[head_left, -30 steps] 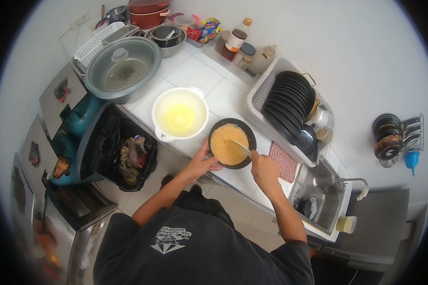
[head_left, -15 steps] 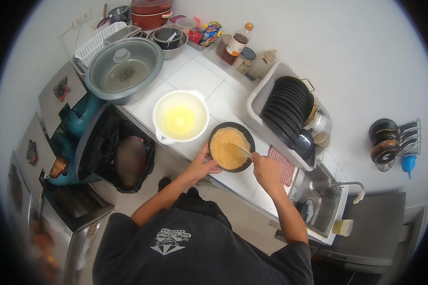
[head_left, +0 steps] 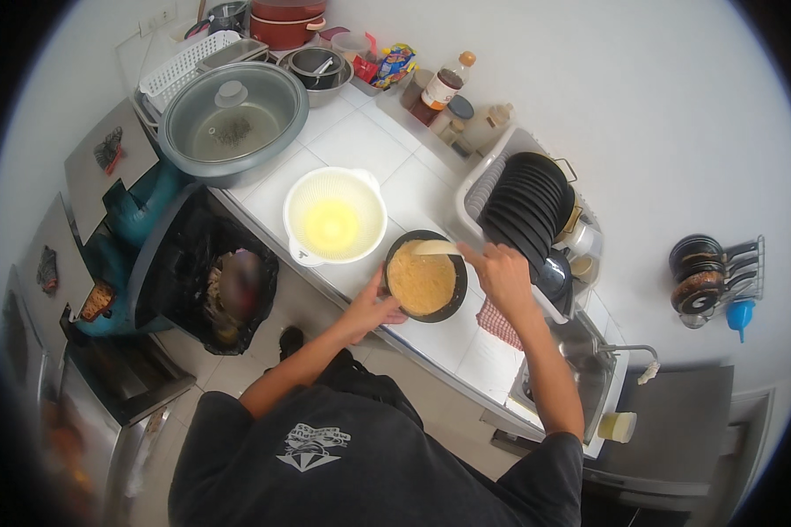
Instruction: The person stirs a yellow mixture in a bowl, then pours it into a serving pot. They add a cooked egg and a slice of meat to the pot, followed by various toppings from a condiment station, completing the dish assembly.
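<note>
A small black bowl (head_left: 460, 283) on the white tiled counter holds a yellow-orange, grainy-looking mixture (head_left: 420, 283). My left hand (head_left: 369, 314) grips its near left side, thumb up by the rim. My right hand (head_left: 503, 279) is closed round the handle of a cream-coloured spatula (head_left: 437, 249). The spatula's blade lies across the far part of the bowl, over the mixture; whether it touches cannot be made out. Just beyond the bowl to the left stands a white colander-like basket (head_left: 297, 195) with pale yellow contents (head_left: 331, 224).
Right of the bowl, a grey dish rack (head_left: 466, 206) holds black plates (head_left: 527, 206). A red-checked cloth (head_left: 498, 327) lies before the sink (head_left: 580, 362). Back left sits a big grey lidded pot (head_left: 174, 140). Below the counter's left edge stands a black-lined bin (head_left: 180, 294).
My right hand has shifted slightly right and away from me. The spatula has moved from the middle of the mixture to the bowl's far side. My left hand keeps its hold.
</note>
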Available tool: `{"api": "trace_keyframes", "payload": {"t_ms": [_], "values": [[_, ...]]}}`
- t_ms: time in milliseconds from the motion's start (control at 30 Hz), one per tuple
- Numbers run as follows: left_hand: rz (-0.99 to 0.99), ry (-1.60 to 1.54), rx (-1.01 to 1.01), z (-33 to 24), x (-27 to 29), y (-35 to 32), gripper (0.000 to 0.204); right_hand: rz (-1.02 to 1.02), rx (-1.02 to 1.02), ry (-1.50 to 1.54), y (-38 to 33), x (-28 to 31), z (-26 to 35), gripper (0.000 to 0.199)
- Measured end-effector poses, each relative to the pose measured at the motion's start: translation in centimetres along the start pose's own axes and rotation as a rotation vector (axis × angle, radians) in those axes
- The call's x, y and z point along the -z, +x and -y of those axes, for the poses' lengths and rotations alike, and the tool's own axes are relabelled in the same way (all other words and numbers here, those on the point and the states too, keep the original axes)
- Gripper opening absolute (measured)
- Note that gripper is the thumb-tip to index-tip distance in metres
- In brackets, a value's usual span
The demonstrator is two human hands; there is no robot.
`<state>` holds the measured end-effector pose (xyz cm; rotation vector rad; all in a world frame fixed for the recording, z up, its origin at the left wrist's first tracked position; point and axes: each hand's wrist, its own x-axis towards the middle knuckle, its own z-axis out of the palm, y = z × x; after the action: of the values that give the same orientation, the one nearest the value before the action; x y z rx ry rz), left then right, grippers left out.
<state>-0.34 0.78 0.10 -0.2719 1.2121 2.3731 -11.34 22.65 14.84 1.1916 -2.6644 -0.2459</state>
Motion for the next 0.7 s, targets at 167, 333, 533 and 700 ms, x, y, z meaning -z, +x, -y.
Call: {"api": "trace_keyframes", "payload": {"t_ms": [167,333,533,700], "values": [[0.01,-0.042,0.013,-0.1,0.1,0.5,0.092,0.06,-0.041,-0.102,0.3,-0.7,-0.8,0.036],[0.021,-0.033,-0.048,0.1,-0.4,0.9,0.091,0.427,-0.378,-0.05,-4.4,-0.8,1.5,0.017],[-0.004,-0.015,-0.007,0.1,-1.0,0.8,0.09,0.491,-0.428,0.358,-6.0,-1.7,4.3,0.026],[-0.002,-0.025,-0.016,0.1,-1.0,0.5,0.089,0.306,-0.595,0.4,-6.2,-1.7,5.9,0.021]]}}
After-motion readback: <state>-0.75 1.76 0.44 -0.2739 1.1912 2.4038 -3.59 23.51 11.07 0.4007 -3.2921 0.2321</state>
